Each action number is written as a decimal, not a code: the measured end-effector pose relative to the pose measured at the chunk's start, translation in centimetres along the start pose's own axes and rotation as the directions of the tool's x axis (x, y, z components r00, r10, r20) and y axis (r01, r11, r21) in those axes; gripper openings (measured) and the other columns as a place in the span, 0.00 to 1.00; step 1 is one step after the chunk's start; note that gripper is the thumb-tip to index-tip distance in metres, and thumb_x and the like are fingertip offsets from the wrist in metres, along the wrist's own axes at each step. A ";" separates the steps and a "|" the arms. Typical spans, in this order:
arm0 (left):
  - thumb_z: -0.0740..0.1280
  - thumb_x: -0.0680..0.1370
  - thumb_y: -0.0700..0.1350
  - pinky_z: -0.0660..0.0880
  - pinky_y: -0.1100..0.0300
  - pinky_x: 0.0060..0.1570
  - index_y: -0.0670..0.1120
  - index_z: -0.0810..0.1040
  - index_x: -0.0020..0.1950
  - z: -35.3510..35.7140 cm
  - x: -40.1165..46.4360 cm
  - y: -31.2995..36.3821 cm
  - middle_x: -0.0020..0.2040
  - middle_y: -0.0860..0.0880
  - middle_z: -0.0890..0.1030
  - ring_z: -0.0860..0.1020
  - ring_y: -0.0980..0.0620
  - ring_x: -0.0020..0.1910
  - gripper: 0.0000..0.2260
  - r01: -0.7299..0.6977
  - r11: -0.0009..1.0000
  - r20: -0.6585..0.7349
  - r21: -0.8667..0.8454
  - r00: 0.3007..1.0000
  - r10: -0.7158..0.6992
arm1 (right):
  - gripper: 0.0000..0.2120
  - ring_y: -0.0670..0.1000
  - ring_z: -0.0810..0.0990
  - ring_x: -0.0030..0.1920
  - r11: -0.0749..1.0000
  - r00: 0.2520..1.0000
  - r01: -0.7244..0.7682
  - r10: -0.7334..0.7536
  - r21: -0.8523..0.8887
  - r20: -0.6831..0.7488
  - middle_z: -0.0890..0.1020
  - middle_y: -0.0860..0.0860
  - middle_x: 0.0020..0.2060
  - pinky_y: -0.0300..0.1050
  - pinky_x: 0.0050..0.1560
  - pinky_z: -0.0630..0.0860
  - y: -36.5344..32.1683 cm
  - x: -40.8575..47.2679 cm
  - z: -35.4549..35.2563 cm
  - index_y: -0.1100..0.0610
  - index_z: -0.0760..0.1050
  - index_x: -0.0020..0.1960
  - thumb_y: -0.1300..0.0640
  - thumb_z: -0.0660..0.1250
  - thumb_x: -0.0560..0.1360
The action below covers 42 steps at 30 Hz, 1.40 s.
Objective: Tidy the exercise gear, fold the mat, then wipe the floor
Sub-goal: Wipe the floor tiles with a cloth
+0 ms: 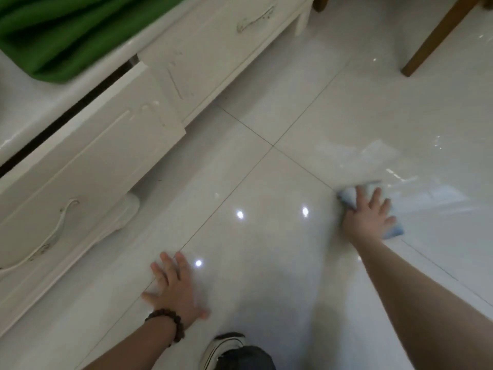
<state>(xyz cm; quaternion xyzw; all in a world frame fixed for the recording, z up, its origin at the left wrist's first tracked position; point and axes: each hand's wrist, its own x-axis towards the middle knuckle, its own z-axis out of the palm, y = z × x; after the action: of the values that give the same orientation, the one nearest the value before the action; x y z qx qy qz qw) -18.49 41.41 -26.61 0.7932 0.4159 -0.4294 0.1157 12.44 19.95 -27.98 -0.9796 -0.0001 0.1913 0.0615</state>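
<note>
Right hand (pixel 369 218): arm fully extended forward, palm down, fingers spread flat, pressing a light-blue folded wiping cloth (pixel 392 229) onto the glossy white tiled floor (pixel 266 198). Grip open, not clenched; cloth held by palm pressure only. Cloth mostly hidden under the hand, edges blurred.

Left hand (pixel 173 288): palm flat on the floor near the body, fingers splayed, holding nothing. Dark wooden bead bracelet (pixel 170 323) on the wrist.

Folded green mat (pixel 50 30) lies on top of the cream drawer cabinet (pixel 106 145), cut off by the frame's top-left. White-soled shoe (pixel 224 348) partly visible at the bottom edge.
</note>
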 end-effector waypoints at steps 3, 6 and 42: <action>0.74 0.63 0.63 0.62 0.33 0.66 0.40 0.29 0.73 -0.4 -0.2 0.8 0.73 0.36 0.31 0.37 0.35 0.74 0.62 0.041 0.999 -0.013 0.036 0.999 -0.040 | 0.30 0.62 0.50 0.75 0.804 0.812 0.581 -0.584 -0.130 0.020 0.54 0.53 0.76 0.63 0.72 0.42 -2.3 -9.2 5.9 0.46 0.58 0.74 0.58 0.60 0.73; 0.74 0.63 0.64 0.56 0.32 0.67 0.43 0.30 0.74 -1.2 -0.6 2.4 0.74 0.40 0.30 0.34 0.40 0.75 0.62 -0.040 0.996 -0.057 0.076 0.997 0.045 | 0.27 0.58 0.64 0.72 0.570 0.581 0.814 -0.800 -0.115 0.146 0.66 0.50 0.72 0.62 0.72 0.53 -0.3 -12.9 6.9 0.42 0.63 0.70 0.53 0.55 0.71; 0.75 0.59 0.66 0.49 0.25 0.64 0.52 0.23 0.71 -8.5 -1.0 32.0 0.69 0.46 0.20 0.26 0.41 0.71 0.66 -0.547 0.541 0.129 0.638 0.769 0.626 | 0.30 0.63 0.62 0.72 0.969 0.961 0.196 -0.160 0.151 -0.224 0.66 0.55 0.72 0.59 0.72 0.44 10.9 -6.0 3.6 0.48 0.69 0.69 0.54 0.50 0.68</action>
<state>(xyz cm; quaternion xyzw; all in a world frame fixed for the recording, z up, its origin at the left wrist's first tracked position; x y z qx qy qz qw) 10.48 25.41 -26.23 0.8982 -0.0417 -0.4347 -0.0504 5.32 9.43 -30.37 -0.9813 -0.0655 0.0797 0.1623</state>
